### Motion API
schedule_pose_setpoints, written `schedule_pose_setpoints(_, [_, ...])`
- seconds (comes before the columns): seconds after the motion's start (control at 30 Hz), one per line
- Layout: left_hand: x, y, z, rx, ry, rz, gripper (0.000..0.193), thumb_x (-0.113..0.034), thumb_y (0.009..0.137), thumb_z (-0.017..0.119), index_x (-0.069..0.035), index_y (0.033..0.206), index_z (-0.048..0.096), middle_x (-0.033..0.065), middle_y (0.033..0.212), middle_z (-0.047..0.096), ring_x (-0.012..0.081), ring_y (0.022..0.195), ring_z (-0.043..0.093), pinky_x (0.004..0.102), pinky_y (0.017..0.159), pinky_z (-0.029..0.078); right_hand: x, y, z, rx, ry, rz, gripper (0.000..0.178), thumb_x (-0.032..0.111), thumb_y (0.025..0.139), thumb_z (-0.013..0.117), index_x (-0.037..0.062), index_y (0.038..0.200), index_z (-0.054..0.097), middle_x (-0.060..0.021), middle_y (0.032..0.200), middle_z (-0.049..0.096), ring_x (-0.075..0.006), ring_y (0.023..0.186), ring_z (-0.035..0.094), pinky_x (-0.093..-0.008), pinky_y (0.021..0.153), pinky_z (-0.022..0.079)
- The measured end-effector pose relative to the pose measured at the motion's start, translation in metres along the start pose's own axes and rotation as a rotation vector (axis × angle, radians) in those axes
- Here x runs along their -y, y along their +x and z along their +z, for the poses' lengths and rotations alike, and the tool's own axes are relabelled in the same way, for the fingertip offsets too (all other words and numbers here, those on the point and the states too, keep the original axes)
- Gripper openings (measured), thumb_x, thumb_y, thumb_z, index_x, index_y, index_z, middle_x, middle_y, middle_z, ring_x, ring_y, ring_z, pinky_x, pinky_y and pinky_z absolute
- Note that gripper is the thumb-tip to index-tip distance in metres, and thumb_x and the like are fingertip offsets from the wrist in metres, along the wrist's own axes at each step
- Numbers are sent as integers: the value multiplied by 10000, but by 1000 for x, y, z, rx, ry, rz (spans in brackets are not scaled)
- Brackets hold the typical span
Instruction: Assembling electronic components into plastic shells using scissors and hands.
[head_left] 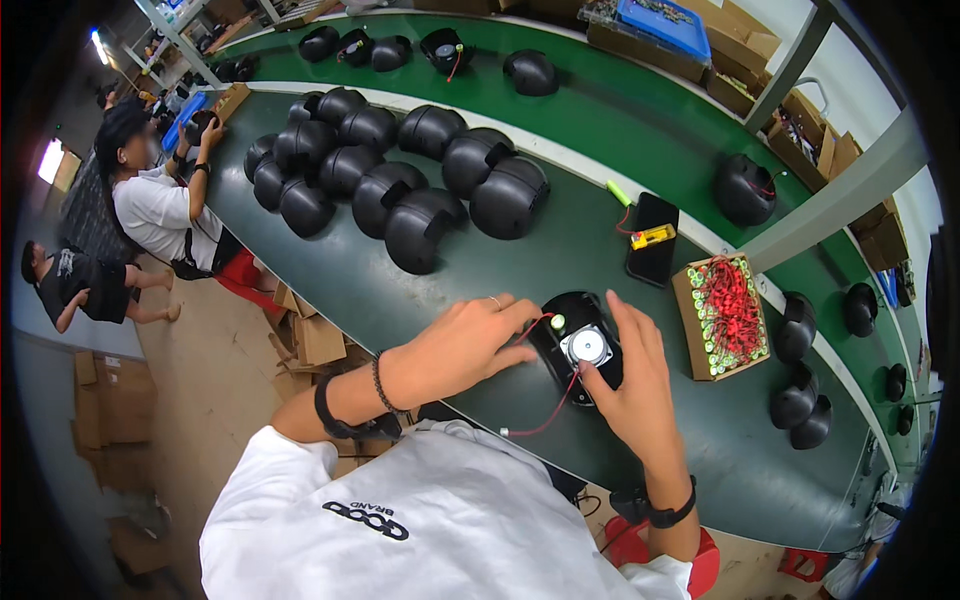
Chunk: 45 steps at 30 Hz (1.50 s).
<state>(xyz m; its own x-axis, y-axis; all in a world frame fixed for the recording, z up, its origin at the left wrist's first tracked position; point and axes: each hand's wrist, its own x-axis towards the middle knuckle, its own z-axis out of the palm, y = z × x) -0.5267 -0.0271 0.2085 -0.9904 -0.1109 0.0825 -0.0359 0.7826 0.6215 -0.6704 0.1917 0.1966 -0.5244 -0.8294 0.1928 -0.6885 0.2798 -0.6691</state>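
An open black plastic shell (578,302) lies on the green table in front of me, its inside facing up. In it sits a square-framed speaker (587,345) with a pale round centre. A small green-wrapped battery cell (557,321) with a red wire is at the shell's left side. My right hand (637,385) grips the shell's right edge, its thumb on the speaker's rim. By the shell's left edge my left hand (475,340) is open, thumb and index finger apart beside the red wire. Another red lead (545,425) with a white connector trails toward me.
Right of the shell stands a cardboard box (722,318) of wired cells. A dark phone (652,238) with a yellow piece on it lies farther back. Black domed shells (425,230) cluster at left. A conveyor (620,115) runs behind. A person (165,195) works at far left.
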Motion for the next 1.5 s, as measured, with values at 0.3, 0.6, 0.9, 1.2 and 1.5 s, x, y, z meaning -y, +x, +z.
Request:
schedule_pose_setpoints(0.3, [4, 4, 26, -248, -213, -114, 276, -159, 935, 800, -24, 1157, 705, 139, 938, 732, 280, 793, 749, 373, 699, 578, 16, 3, 19, -71, -14, 14, 1010, 168, 771, 885, -44, 1605, 357, -230, 1393, 538, -414, 1254, 556, -489, 1054, 466])
schedule_pose_setpoints(0.6, [0, 7, 23, -222, 38, -33, 193, -100, 963, 733, -56, 1151, 719, 95, 1001, 685, 321, 817, 708, 404, 700, 575, 21, 0, 31, -118, -188, 6, 871, 93, 648, 912, 39, 1449, 574, -182, 1354, 529, -346, 1171, 582, -450, 955, 492])
schedule_pose_setpoints(0.9, [-8, -3, 22, -186, -41, -32, 97, -54, 958, 729, -38, 1054, 729, 104, 974, 676, 309, 793, 701, 380, 691, 565, 28, -8, 43, -153, -304, -2, 940, 97, 619, 931, 50, 1483, 564, -184, 1384, 541, -345, 1123, 598, -437, 895, 487])
schedule_pose_setpoints(1.2, [-28, -18, 46, -269, -310, -251, 101, -49, 983, 726, 0, 1070, 718, 132, 937, 720, 228, 758, 724, 338, 678, 559, 25, -11, 50, -258, -302, 15, 938, 100, 660, 896, 16, 1522, 537, -196, 1365, 573, -334, 1119, 631, -417, 842, 503])
schedule_pose_setpoints(1.5, [-27, -20, 54, -295, -289, -217, 134, -47, 996, 708, -13, 1126, 700, 127, 933, 742, 234, 736, 721, 331, 646, 552, 26, -12, 50, -251, -333, 35, 917, 121, 701, 879, -15, 1531, 514, -207, 1355, 583, -339, 1121, 641, -422, 843, 516])
